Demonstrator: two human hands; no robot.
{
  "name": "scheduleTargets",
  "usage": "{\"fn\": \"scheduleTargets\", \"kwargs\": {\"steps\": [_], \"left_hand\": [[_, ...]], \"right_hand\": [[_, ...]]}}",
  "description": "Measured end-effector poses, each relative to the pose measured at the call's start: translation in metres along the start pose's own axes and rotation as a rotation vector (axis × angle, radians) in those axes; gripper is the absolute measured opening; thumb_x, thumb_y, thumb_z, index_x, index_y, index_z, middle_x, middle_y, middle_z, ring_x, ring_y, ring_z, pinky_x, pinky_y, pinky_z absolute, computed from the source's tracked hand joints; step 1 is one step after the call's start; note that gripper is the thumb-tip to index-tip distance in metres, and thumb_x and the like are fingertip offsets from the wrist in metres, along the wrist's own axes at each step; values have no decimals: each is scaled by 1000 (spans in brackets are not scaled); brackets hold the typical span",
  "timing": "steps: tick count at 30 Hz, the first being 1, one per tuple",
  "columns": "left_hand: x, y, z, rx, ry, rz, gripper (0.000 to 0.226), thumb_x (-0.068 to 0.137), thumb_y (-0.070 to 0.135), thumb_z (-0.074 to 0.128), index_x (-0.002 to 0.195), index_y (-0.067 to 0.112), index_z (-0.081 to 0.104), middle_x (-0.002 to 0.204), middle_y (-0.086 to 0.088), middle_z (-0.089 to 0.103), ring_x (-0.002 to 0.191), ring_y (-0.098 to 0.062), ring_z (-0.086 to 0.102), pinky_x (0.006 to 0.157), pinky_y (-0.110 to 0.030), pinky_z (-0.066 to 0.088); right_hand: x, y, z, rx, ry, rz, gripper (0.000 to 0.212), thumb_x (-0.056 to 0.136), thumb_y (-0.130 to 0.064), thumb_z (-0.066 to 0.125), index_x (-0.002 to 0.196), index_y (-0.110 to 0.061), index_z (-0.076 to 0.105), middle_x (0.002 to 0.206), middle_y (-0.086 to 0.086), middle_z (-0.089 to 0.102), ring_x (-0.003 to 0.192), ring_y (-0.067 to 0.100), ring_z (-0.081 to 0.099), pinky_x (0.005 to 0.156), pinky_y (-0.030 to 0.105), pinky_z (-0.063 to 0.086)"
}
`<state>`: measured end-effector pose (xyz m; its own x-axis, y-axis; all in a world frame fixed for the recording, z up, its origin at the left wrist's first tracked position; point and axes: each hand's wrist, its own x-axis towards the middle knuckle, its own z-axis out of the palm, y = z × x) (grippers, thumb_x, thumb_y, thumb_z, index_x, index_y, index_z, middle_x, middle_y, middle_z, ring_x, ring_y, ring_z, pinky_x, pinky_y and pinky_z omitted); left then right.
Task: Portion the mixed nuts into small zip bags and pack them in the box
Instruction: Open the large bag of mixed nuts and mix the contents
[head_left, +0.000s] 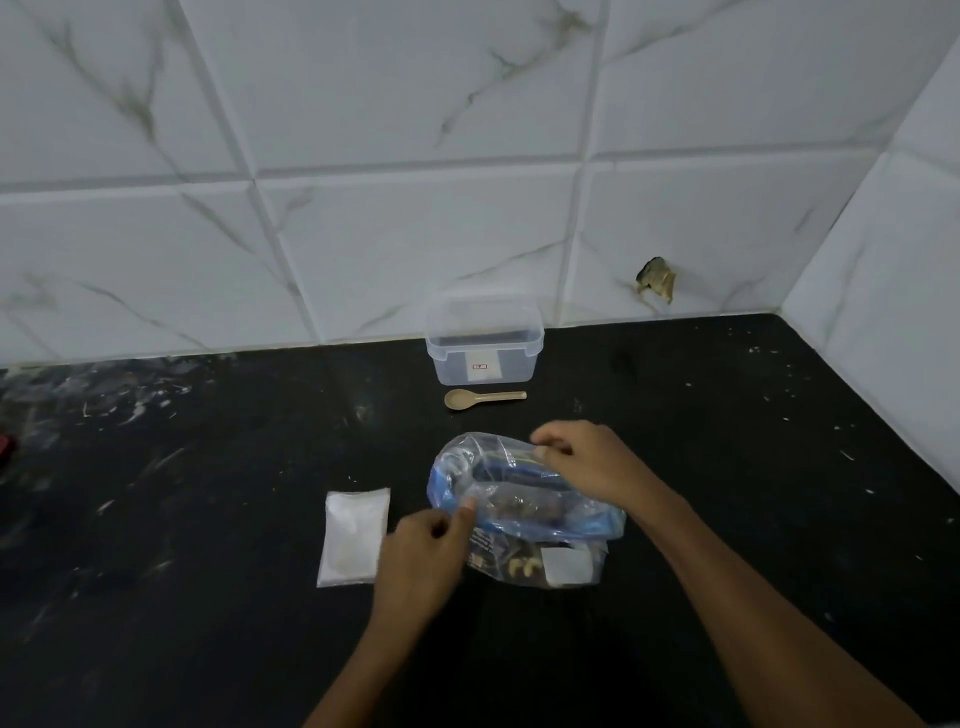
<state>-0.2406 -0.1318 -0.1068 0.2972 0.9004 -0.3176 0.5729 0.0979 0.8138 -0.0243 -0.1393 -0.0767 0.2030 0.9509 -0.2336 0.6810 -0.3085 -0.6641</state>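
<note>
At the far left edge of the black, white-flecked table (156, 519), a small red thing (5, 448) is only partly seen. Further right lies a flat stack of small zip bags (353, 538), frosted white plastic, rectangular, its long axis running toward the wall. Just beside it the left hand (423, 553) reaches in from below, thumb and curled fingers pinching the near lip of the nut bag (519, 506). That bag is crinkled clear plastic with blue print, lying on the table in the centre, its long axis roughly left to right and its mouth turned toward the wall; brown and pale mixed nuts (522, 564) show through it. Behind it lies a tan spoon (483, 399), bowl to the left, handle to the right, and behind that a clear, rounded plastic box (484, 340), lidless, against the marble-veined tiles (363, 234). The right hand (587, 460), forearm slanting in from the lower right, pinches the bag's far lip.
</note>
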Motion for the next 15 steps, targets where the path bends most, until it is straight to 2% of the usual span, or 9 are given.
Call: {"fn": "scheduleTargets", "kwargs": {"steps": [3, 5, 7, 10, 12, 15], "left_hand": [[5, 3, 14, -89, -55, -47, 41, 95, 53, 49, 89, 16, 67, 82, -5, 72, 74, -17, 71, 72, -34, 60], [6, 10, 20, -134, -71, -82, 37, 95, 53, 49, 93, 19, 64, 86, -2, 71, 75, -12, 70, 72, -30, 59], [9, 18, 25, -248, -83, -137, 36, 92, 56, 53, 93, 21, 63, 90, -2, 71, 81, -13, 70, 78, -33, 59], [13, 27, 32, -461, -59, -180, 29, 90, 50, 61, 96, 22, 65, 95, -4, 73, 88, -19, 72, 86, -44, 59], [13, 32, 38, -499, -2, -152, 25, 92, 41, 62, 95, 17, 69, 94, -10, 74, 87, -23, 73, 84, -48, 59], [18, 36, 38, -709, -39, -222, 22, 99, 16, 53, 100, 1, 68, 88, -17, 73, 77, -25, 72, 71, -41, 59]], "right_hand": [[3, -20, 21, -68, -146, 8, 16, 95, -33, 54, 98, -20, 63, 94, 1, 65, 83, 11, 62, 78, 32, 50], [4, -23, 33, -124, -143, 30, 16, 96, -31, 51, 90, -19, 61, 90, 3, 64, 79, 15, 62, 75, 32, 52], [2, -23, 39, -99, -98, 37, 17, 98, -23, 47, 85, -19, 59, 88, 2, 63, 81, 16, 63, 74, 32, 54], [-5, -26, 39, 113, -8, 62, 27, 100, -21, 43, 79, -15, 58, 80, 1, 59, 73, 10, 57, 63, 24, 45], [-10, -25, 38, 297, 57, 111, 33, 101, -27, 43, 81, -8, 61, 76, 4, 57, 68, 12, 55, 64, 27, 43], [-14, -15, 29, 669, 122, 277, 36, 101, -30, 43, 84, -6, 62, 74, 9, 61, 67, 19, 58, 67, 33, 47]]}}
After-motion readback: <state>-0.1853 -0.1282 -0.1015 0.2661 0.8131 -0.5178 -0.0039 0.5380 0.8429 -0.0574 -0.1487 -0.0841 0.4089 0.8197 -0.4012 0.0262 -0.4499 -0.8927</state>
